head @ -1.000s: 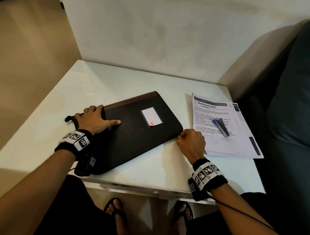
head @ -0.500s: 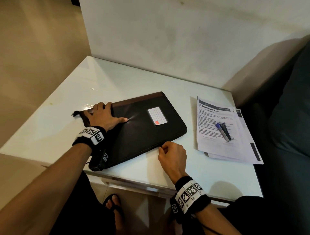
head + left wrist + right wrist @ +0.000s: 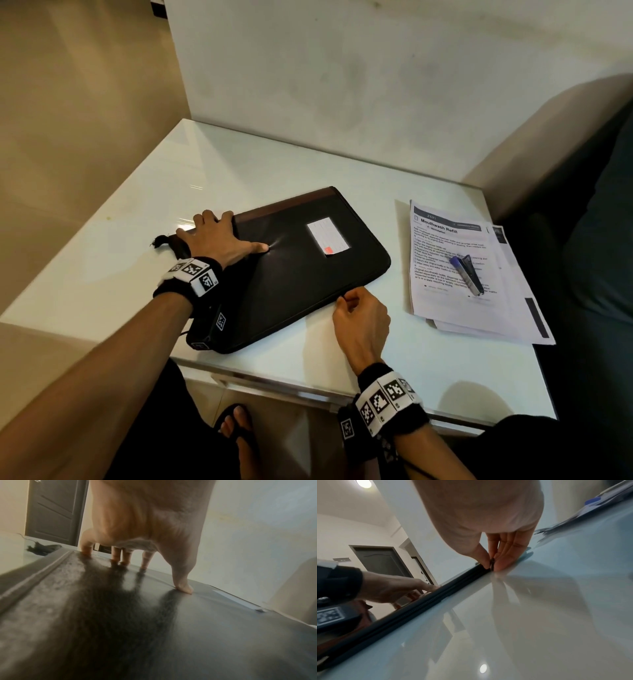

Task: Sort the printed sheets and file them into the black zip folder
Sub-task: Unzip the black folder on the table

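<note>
Two hands work a black zip folder lying flat on the white desk: the left hand presses its cover with spread fingers, the right hand pinches the zipper pull; printed sheets lie rightward, under a stapler.

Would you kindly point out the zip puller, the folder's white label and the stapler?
zip puller (image 3: 491,563): right wrist view, dark tab pinched by the right hand (image 3: 489,524).
white label (image 3: 327,236): head view, label's centre.
stapler (image 3: 470,274): head view, mid-body, on the sheets.
</note>
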